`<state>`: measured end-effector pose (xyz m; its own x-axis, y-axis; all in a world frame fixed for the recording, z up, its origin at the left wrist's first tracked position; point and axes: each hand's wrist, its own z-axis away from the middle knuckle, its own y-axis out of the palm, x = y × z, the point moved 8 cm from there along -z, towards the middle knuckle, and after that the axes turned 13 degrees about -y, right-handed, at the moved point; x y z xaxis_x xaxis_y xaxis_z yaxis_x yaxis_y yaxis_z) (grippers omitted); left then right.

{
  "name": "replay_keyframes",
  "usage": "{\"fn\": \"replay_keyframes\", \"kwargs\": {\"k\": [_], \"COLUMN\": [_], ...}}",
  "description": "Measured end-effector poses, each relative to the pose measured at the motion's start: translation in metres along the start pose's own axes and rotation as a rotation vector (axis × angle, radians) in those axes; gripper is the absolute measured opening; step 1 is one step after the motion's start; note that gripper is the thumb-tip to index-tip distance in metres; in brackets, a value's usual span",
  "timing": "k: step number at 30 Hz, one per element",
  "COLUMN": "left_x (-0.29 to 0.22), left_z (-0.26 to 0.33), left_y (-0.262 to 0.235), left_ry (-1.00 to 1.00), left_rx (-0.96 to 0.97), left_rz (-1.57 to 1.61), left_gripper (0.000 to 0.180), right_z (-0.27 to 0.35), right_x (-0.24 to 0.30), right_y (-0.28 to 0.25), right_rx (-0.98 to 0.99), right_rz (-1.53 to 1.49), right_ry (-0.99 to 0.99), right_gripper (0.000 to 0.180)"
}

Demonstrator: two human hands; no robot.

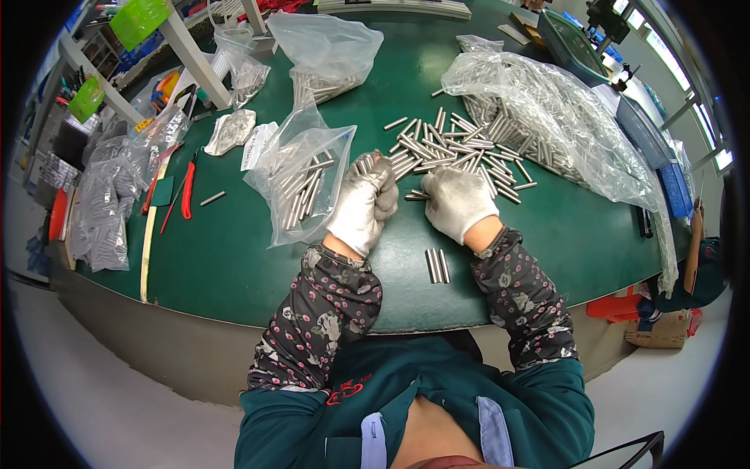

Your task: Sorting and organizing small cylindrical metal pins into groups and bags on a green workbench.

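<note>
Both my hands wear pale work gloves with greyed fingers. My left hand (365,202) is closed, and the ends of short metal pins (366,165) show at the top of its curled fingers. Close beside it, my right hand (461,202) is curled with its fingertips around metal pins (416,195) that stick out to the left. Just beyond both hands lies a loose heap of shiny metal pins (453,148). Three metal pins (437,266) lie side by side near the table's front edge. Left of my left hand is an open clear plastic bag (305,172) holding more pins.
A large clear bag (539,102) of pins spreads across the right of the green table (219,273). Another pin bag (328,59) stands behind. On the left are a red-handled tool (188,187), a single pin (212,198), a crumpled cloth (231,131) and plastic bags (109,203).
</note>
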<state>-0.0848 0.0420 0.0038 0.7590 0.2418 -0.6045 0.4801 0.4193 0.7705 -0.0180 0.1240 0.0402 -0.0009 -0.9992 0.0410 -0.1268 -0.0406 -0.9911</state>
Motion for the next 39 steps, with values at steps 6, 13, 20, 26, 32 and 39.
{"fn": "replay_keyframes", "kwargs": {"k": [6, 13, 20, 26, 32, 39], "left_x": [0.016, 0.03, 0.017, 0.01, 0.012, 0.015], "left_z": [0.001, 0.003, 0.002, -0.002, 0.001, 0.0], "left_y": [0.0, 0.022, 0.025, 0.007, 0.022, 0.016], "left_ry": [-0.216, -0.289, -0.027, 0.256, 0.145, -0.09], "left_rx": [-0.114, 0.144, -0.077, -0.203, -0.124, 0.048], "left_rz": [-0.252, -0.357, -0.544, -0.792, -0.511, -0.037], "left_gripper": [0.017, 0.021, 0.022, 0.034, 0.021, 0.03], "right_z": [0.021, 0.024, 0.03, 0.029, 0.026, 0.007], "right_x": [-0.002, 0.006, -0.017, -0.007, -0.005, -0.034], "right_y": [-0.036, -0.052, -0.034, -0.034, -0.039, -0.037], "right_rx": [-0.531, -0.627, -0.698, -0.727, -0.69, -0.577], "right_rz": [-0.404, -0.425, -0.711, -0.69, -0.69, -1.055], "right_ry": [-0.298, -0.346, -0.078, -0.216, -0.14, 0.135], "right_gripper": [0.015, 0.022, 0.018, 0.019, 0.016, 0.018]}}
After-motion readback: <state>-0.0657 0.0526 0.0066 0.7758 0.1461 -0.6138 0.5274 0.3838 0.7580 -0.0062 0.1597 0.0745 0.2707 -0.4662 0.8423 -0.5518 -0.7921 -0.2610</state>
